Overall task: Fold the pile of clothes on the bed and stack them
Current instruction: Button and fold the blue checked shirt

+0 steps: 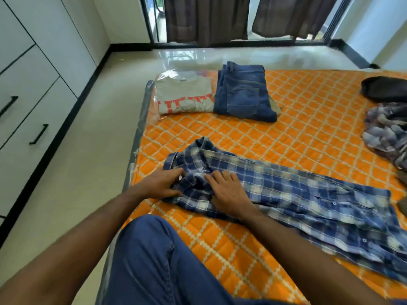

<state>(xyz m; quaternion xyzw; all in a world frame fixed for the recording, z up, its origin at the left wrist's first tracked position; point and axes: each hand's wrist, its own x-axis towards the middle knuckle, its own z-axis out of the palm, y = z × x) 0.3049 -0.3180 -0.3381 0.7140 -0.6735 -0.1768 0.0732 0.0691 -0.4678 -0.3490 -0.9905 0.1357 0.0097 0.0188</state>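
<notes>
A blue and white plaid shirt (297,194) lies stretched across the orange quilted bed (308,111), collar end to the left. My left hand (160,184) grips a bunched fold of the shirt near the collar. My right hand (226,192) lies on the cloth just right of that fold, fingers spread and pressing down. At the bed's far left corner lie a folded grey T-shirt (185,95) with red print and, beside it, folded blue jeans (244,93). A heap of unfolded clothes (387,133), checked and dark, sits at the right edge.
A white wardrobe (33,84) with black handles runs along the left wall. Pale floor (88,150) lies between it and the bed. Dark curtains (209,18) hang over a sliding glass door at the back. My knee in blue trousers (154,260) rests on the bed's near edge.
</notes>
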